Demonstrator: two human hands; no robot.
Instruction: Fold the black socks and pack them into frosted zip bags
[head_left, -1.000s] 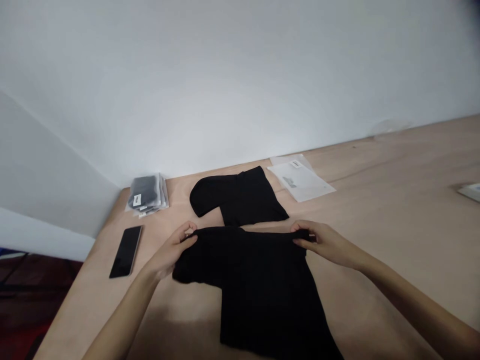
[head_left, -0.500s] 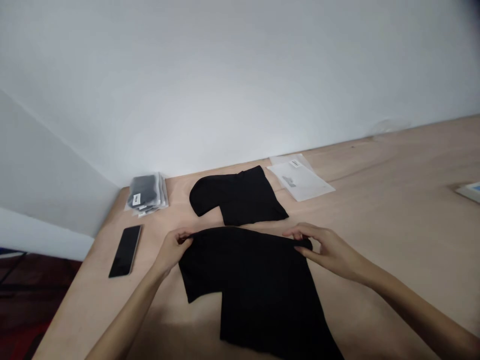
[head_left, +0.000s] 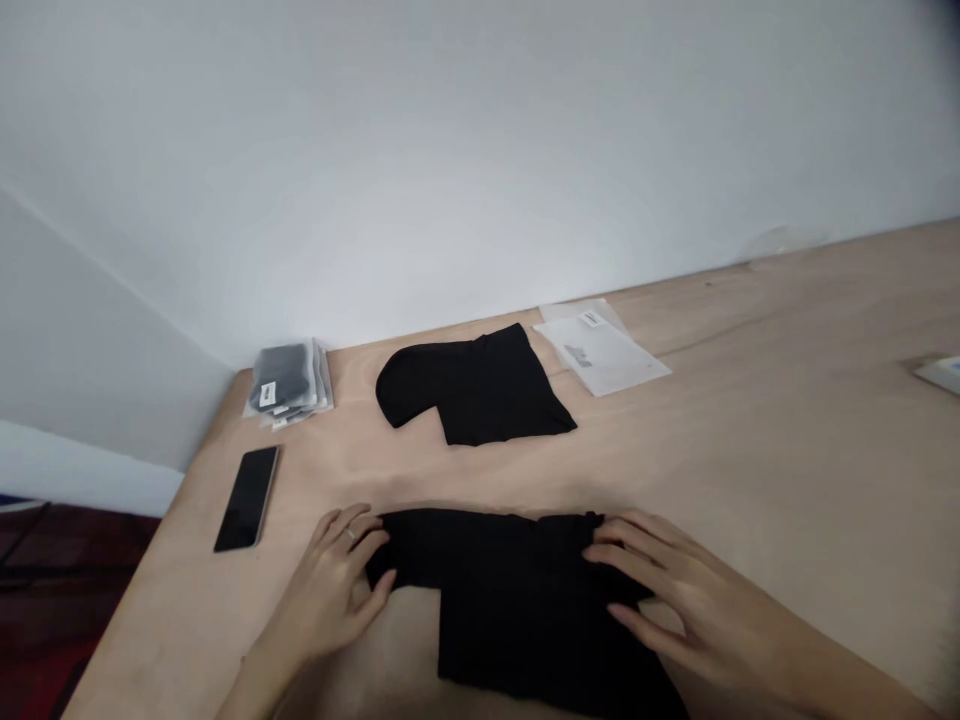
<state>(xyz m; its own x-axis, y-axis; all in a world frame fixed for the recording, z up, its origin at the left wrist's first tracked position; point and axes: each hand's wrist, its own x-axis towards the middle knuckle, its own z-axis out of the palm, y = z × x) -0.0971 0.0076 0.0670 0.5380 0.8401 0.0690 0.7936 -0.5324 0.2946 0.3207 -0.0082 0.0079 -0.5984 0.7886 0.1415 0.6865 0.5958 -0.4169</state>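
Observation:
A black cloth piece (head_left: 517, 590) lies flat on the wooden table (head_left: 787, 470) right in front of me. My left hand (head_left: 337, 590) rests on its left end with fingers spread and a ring on one finger. My right hand (head_left: 675, 600) lies flat on its right part, fingers stretched out. Neither hand holds anything. A second black cloth piece (head_left: 472, 385) of the same shape lies farther back, untouched.
A black phone (head_left: 247, 484) lies face up near the table's left edge. A stack of bagged dark items (head_left: 287, 383) sits at the back left corner. Flat clear bags (head_left: 600, 348) lie at the back. A white wall runs behind the table.
The near cloth's top edge has come down toward me, folded shorter. Both hands let go of that edge and now press flat on the cloth.

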